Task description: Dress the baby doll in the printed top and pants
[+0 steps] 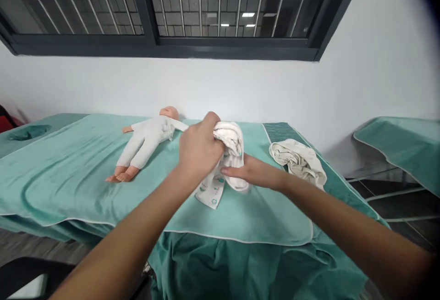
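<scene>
A bunched white cloth with small green prints (pixel 233 146) is held up over the middle of the bed, and one flat corner of it hangs down. My left hand (pixel 201 146) is closed in a fist around its upper left part. From the right, my right hand (pixel 256 171) grips the lower part, thumb in front and fingers hidden behind the fabric. Whether the cloth is a garment or a plain wrap, I cannot tell. To the left of my hands a baby doll (pixel 149 137) in a white bodysuit lies on its back, feet toward me.
A crumpled cream printed cloth (pixel 299 160) lies at the bed's right side. The bed has a green cover (pixel 68 167) with white piping. Behind it are a white wall (pixel 103 84) and a barred window. Another green bed (pixel 409 144) stands at right, a dark object at lower left.
</scene>
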`<state>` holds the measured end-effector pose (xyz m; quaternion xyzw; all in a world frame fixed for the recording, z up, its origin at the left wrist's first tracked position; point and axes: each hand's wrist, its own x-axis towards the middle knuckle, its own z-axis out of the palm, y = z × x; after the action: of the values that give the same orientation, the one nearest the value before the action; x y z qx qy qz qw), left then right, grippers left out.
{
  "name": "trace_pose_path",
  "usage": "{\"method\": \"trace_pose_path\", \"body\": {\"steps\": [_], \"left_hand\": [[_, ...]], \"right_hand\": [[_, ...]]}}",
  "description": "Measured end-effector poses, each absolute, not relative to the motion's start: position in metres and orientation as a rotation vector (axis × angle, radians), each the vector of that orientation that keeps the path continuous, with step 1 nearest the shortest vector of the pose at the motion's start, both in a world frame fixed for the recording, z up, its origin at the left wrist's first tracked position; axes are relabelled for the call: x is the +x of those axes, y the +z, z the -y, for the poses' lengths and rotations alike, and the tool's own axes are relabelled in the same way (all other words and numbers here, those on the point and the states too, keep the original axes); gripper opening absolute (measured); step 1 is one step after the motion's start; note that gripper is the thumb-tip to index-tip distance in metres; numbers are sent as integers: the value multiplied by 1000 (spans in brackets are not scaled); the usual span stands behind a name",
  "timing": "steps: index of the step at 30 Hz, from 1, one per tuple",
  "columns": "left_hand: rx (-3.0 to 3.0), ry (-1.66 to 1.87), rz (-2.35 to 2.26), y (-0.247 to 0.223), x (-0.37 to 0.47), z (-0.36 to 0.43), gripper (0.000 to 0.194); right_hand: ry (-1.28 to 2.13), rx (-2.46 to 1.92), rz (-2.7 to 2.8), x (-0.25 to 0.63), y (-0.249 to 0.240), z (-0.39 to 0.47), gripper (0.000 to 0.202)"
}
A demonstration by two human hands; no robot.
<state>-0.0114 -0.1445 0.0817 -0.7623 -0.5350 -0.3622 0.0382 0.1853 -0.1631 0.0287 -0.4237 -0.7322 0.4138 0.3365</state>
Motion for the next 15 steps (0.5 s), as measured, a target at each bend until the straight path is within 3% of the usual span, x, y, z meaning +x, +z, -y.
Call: {"method": "trace_pose_path", "body": {"steps": [4, 8, 10, 12, 15], "left_hand": [[-2809, -1638, 1417, 69, -11, 171, 21], [-3173, -1622, 1195, 36, -57, 193, 80], [-3068, -1567, 1320, 16, -81, 201, 96], [-2911, -1620, 1471, -5, -100, 209, 93], [-2573, -1813, 1738, -44, -126, 221, 63]], "right_hand": [[1252, -950, 1689, 147, -1, 175, 55], [1389, -779, 1474, 120, -21, 183, 59], [1530, -758, 1357, 104, -30, 183, 61], [1703, -693, 1268, 83, -38, 182, 58], [1929, -584, 1292, 53, -51, 182, 51]]}}
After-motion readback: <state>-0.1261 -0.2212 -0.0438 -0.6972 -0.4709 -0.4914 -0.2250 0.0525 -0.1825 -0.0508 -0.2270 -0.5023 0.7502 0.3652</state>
